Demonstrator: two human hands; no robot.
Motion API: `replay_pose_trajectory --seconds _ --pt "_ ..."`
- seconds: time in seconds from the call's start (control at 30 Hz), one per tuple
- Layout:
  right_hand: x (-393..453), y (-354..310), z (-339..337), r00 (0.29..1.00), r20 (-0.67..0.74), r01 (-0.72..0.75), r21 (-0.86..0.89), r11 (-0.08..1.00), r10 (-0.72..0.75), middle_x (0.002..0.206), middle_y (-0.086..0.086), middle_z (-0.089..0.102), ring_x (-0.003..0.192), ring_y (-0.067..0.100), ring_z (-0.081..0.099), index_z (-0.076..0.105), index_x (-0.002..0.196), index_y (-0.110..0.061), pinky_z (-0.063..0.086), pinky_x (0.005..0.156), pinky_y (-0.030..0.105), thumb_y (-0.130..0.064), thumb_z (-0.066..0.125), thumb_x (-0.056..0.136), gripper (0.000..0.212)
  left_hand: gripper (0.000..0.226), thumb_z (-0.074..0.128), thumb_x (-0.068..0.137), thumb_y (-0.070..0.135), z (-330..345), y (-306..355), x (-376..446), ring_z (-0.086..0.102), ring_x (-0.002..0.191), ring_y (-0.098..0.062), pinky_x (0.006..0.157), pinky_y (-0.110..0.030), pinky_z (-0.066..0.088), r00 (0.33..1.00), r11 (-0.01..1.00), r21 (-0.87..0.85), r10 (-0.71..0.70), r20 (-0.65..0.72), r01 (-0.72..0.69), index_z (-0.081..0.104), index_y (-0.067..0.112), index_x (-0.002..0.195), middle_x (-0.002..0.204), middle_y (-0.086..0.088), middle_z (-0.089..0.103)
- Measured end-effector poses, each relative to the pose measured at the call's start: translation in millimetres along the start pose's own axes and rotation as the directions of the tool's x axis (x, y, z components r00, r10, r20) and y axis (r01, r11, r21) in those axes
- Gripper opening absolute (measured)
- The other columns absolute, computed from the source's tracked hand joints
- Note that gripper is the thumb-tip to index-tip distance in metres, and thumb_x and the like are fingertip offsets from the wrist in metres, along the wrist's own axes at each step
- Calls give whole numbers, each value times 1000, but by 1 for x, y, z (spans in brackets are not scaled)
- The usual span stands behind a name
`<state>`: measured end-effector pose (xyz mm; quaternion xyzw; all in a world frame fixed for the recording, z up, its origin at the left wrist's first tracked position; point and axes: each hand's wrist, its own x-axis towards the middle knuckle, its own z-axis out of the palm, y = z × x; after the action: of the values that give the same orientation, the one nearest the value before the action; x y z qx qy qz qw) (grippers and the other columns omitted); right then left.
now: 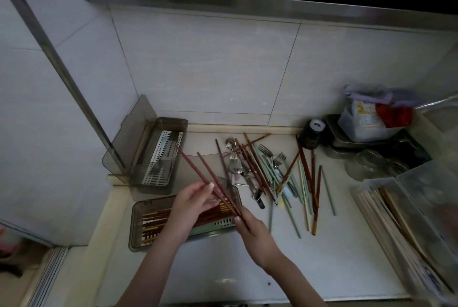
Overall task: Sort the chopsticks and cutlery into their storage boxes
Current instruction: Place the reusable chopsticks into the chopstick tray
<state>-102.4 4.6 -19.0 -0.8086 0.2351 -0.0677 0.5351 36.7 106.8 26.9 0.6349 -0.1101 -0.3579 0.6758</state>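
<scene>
Chopsticks (198, 170), two dark red ones, are pinched in both hands over the front storage box (138, 227): left hand (190, 205) grips mid-shaft, right hand (250, 227) grips the near ends. Second box (158, 158) behind holds forks; mixed pile (267, 173) lies right, too tangled to count

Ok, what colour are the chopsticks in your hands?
Dark reddish-brown chopsticks, seen in the head view.

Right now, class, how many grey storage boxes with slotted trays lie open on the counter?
2. One box sits in the back-left corner holding forks; the other box lies nearer, under the left hand, holding chopsticks. None seems hidden.
</scene>
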Motion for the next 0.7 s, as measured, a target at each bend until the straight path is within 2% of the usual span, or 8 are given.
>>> replay_pose_trajectory --seconds 0.1,0.2,0.23,0.3,0.37,0.5,0.6,0.7 --pt "-1 0 -1 999 -35 -14 -6 1000 14 95 -2 67 88 11 61 55 116 -33 46 78 26 -33 39 101 22 14 51 94 13 0 -3 0 68 85 -24 80 -32 57 992 999 27 33 -125 -30 63 8 89 83 -8 69" --pt "-1 -2 -8 980 -191 -56 50 997 65 76 -10 65 66 3 57 56 97 -24 40 60 17 -31 37 101 20 13 48 95 18 -18 -4 1 60 69 -16 77 -32 55 973 975 184 154 -172 -122 59 13 91 70 -3 57" --pt "-1 -2 -13 965 -250 -72 42 997 80 69 -14 62 61 0 55 56 95 -23 37 55 13 -29 37 101 21 12 49 95 20 -27 -5 3 57 69 -13 75 -27 53 963 908 380 241 -124 -178 59 16 91 72 1 56" --pt "0 3 -22 933 -345 -91 47 995 101 72 -15 63 69 -5 57 57 95 -25 40 58 10 -28 38 101 20 12 52 93 25 -44 -12 9 56 81 -6 76 -20 44 935 623 728 347 71 -287 64 22 97 86 6 58" --pt "1 8 -28 914 -387 -107 65 992 124 83 -11 64 81 -6 58 58 94 -29 42 67 11 -30 38 100 20 19 54 92 25 -59 -24 16 57 88 -9 79 -24 43 935 465 829 305 179 -310 68 21 104 94 5 58" --pt "1 12 -29 902 -401 -134 87 987 158 86 -11 63 82 -5 55 59 89 -29 42 72 19 -33 35 100 27 24 57 91 22 -76 -56 25 58 98 -21 81 -30 45 965 189 950 132 225 -248 69 23 112 100 -1 62" --pt "0 10 -27 909 -382 -156 59 986 166 87 -13 65 82 -8 56 61 90 -29 43 71 19 -34 35 100 28 31 57 91 20 -76 -64 27 56 105 -22 88 -29 44 974 226 948 95 207 -223 63 19 122 108 -5 62" --pt "-1 11 -26 911 -380 -152 52 987 160 77 -13 62 73 -8 54 61 89 -29 41 66 22 -33 34 101 30 41 59 90 23 -59 -50 19 52 109 -12 97 -22 38 969 438 878 224 103 -195 54 19 130 118 3 56"
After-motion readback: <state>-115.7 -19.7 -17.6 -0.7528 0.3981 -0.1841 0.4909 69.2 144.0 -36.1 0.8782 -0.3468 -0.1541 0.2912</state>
